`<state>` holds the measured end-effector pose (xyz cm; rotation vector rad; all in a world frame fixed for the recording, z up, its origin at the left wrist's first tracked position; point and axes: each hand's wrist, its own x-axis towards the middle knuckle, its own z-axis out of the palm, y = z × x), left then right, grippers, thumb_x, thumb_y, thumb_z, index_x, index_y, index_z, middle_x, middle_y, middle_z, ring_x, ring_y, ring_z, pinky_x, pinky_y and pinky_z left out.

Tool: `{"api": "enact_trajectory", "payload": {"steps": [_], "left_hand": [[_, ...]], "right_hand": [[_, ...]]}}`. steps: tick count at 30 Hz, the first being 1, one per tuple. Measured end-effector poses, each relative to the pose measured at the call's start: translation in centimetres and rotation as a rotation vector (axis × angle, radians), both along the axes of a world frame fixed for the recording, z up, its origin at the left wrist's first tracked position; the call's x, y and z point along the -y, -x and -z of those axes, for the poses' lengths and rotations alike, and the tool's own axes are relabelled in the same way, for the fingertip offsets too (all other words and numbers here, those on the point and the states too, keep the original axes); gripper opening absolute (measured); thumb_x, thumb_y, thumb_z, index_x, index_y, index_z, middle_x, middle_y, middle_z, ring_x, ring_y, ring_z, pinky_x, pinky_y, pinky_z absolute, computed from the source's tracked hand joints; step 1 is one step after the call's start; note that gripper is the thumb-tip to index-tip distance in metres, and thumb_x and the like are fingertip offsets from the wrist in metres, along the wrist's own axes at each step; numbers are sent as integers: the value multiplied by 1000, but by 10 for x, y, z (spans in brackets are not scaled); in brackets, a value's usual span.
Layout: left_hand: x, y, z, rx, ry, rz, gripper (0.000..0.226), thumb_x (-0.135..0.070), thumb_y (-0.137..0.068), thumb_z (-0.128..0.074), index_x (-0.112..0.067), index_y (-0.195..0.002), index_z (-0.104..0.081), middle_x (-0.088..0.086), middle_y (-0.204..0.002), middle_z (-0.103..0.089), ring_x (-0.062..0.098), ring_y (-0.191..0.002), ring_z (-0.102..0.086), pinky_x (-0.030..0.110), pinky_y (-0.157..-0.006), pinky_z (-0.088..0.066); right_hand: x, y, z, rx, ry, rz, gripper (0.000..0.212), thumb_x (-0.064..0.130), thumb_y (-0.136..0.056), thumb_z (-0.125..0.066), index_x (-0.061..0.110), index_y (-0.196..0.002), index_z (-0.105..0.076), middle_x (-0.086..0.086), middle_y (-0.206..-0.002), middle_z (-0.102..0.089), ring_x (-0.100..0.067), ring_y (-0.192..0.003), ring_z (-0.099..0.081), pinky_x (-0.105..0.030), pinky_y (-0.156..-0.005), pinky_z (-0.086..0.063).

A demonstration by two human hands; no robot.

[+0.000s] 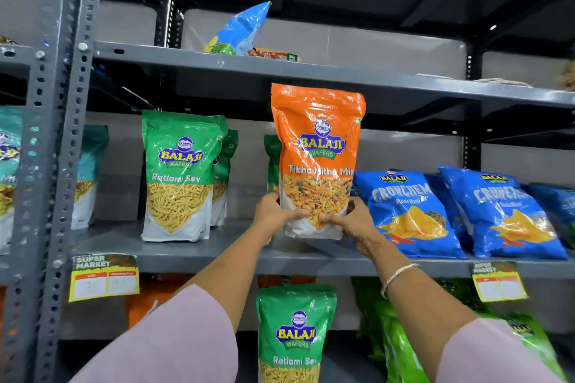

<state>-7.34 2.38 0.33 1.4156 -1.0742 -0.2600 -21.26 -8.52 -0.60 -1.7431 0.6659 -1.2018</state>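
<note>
An orange Balaji Tikha Mitha Mix pouch [317, 146] stands upright at the middle shelf [199, 255], its base just above the shelf board. My left hand [273, 211] grips its lower left edge, thumb across the front. My right hand [351, 221] grips the lower right edge, a silver bangle on that wrist. Behind the pouch a green pouch [272, 162] is mostly hidden.
Green Ratlami Sev pouches [180, 174] stand to the left, blue Crunchem bags [407, 211] lean to the right. A grey slotted upright [53, 134] rises at left. Another Ratlami Sev pouch [295, 333] and green bags [398, 348] fill the shelf below. Yellow price tags [104, 278] hang from the shelf edge.
</note>
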Motion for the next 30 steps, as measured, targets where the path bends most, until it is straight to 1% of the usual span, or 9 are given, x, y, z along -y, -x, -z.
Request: {"api": "enact_trajectory", "payload": {"steps": [3, 7, 10, 13, 16, 18, 22, 25, 30], "left_hand": [[-5, 25, 0, 7, 28, 28, 63, -17, -64, -83, -4, -119, -57, 15, -121, -65, 31, -110, -61, 38, -86, -52], [-13, 62, 11, 21, 75, 65, 64, -17, -66, -82, -6, -122, -54, 9, -118, -65, 25, -108, -60, 33, -84, -49], [-20, 86, 27, 30, 57, 58, 62, -21, -66, -82, -6, -120, -56, 11, -118, -65, 27, -109, -60, 30, -78, -47], [-25, 105, 51, 50, 43, 70, 60, -20, -66, -82, -4, -118, -57, 14, -119, -66, 23, -104, -61, 28, -77, -43], [-24, 115, 82, 75, 34, 110, 58, -19, -63, -84, -2, -113, -61, 16, -114, -69, 22, -101, -64, 31, -82, -51], [-23, 118, 102, 115, 6, 74, 60, -24, -59, -86, -2, -110, -63, 17, -111, -70, 26, -103, -66, 37, -86, -54], [-20, 132, 150, 112, -46, 91, 64, -23, -57, -87, -3, -112, -61, 17, -113, -70, 27, -104, -65, 40, -88, -53], [-16, 141, 186, 78, -103, 127, 64, -20, -58, -86, -4, -114, -58, 16, -114, -69, 29, -103, -65, 39, -87, -54], [-4, 152, 240, 43, -226, 138, 67, -19, -65, -83, -4, -123, -52, 16, -123, -64, 30, -113, -59, 28, -85, -45]], "right_hand": [[-10, 28, -4, 16, 28, 26, 80, 11, -55, -86, 1, -121, -43, -11, -116, -59, -26, -108, -57, -38, -89, -49], [-29, 68, 3, 24, 67, 81, 75, 6, -59, -84, -2, -122, -44, -13, -115, -60, -25, -106, -58, -29, -80, -50], [-42, 92, 19, 12, 101, 162, 66, 6, -59, -83, 1, -115, -48, -16, -116, -61, -27, -106, -58, -33, -83, -49], [-53, 113, 48, 8, 104, 216, 72, 11, -60, -84, 2, -120, -46, -14, -121, -60, -26, -110, -56, -33, -86, -44], [-59, 130, 84, 14, 95, 264, 78, 14, -55, -87, 3, -121, -46, -11, -120, -61, -24, -111, -56, -38, -95, -46], [-62, 138, 106, 31, 73, 281, 76, 9, -55, -86, 2, -119, -46, -15, -119, -61, -25, -109, -57, -37, -91, -49], [-69, 154, 152, 11, 30, 294, 73, 5, -58, -84, 3, -119, -44, -7, -108, -56, -18, -100, -52, -19, -74, -43], [-67, 163, 187, -55, 2, 297, 70, 5, -60, -83, 3, -118, -44, -3, -106, -55, -18, -101, -51, -28, -82, -41], [-56, 169, 240, -179, -81, 300, 71, 6, -62, -82, 2, -120, -42, -2, -106, -54, -19, -102, -52, -31, -82, -40]]}}
